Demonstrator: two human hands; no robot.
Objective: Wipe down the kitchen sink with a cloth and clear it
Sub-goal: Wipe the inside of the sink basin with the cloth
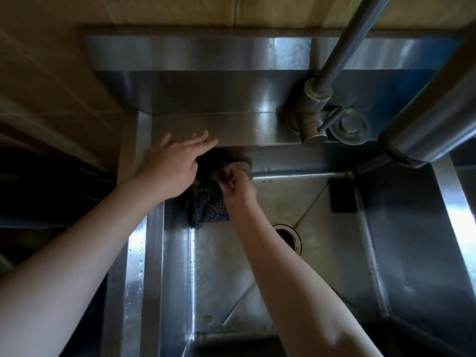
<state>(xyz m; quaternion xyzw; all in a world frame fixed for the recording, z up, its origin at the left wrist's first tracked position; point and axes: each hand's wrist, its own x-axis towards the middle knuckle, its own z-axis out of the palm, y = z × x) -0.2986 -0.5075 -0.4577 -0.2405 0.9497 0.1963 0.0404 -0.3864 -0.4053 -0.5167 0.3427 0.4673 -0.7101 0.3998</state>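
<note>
So here's where you're at: both arms are reaching into the back left corner of the sink (pixel 134 253). Your right hand (pixel 237 182) is down inside the basin with its fingers curled tight round the cloth (pixel 208 206), pressing it up against the back wall right under the ledge (pixel 244 130). The cloth is dark and speckled, and most of it hangs down below your knuckles along that corner. There's a paler bunched bit right at your fingertips, and honestly I can't tell if that's the same cloth folded over or something else.

Your left hand (pixel 177 166) isn't holding anything. The fingers are stretched out pretty straight and spread a little, pointing across the ledge, with the palm facing down just beside the cloth. I can't tell whether the fingertips actually touch the steel or just sit above it.

The faucet (pixel 313 117) stands on the ledge off to the right, well apart from both hands, with its pipe running up out of view. The drain (pixel 289 239) sits in the basin floor, partly behind your right forearm. A small black block (pixel 343 197) is against the back wall at the right. There are water drops on the left rim and stains on the basin floor. A fat metal tube (pixel 425 119) cuts across the top right.
</note>
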